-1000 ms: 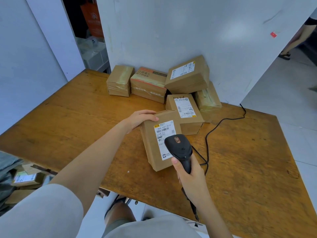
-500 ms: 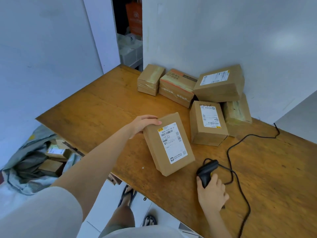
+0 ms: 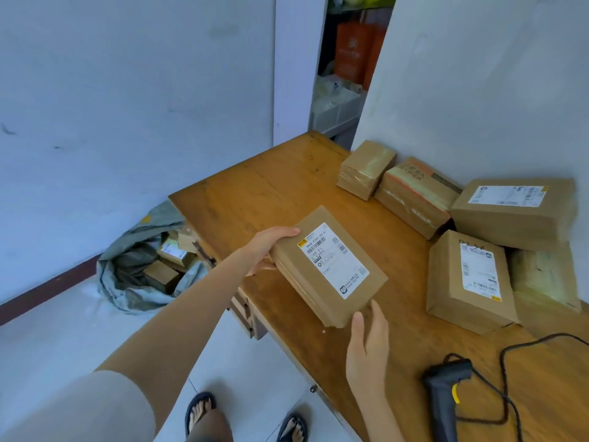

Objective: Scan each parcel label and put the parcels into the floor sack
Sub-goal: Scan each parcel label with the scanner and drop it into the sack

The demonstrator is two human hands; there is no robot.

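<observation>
Left grip (image 3: pixel 271 250) curls round the far end of the labelled parcel (image 3: pixel 331 266) near the counter's (image 3: pixel 255 193) left edge, arm stretched forward. Right grip (image 3: pixel 366 339), fingers straight, only props its near corner. With the scanner (image 3: pixel 446 384) lying by the near edge, scanning looks done; next, carry the parcel left and down into the floor sack (image 3: pixel 127 266).

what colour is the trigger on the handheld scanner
Yellow trigger on the black handheld scanner, clearest in the head view.

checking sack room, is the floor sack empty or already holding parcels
Holding parcels: several brown boxes show inside the open grey floor sack.
</observation>
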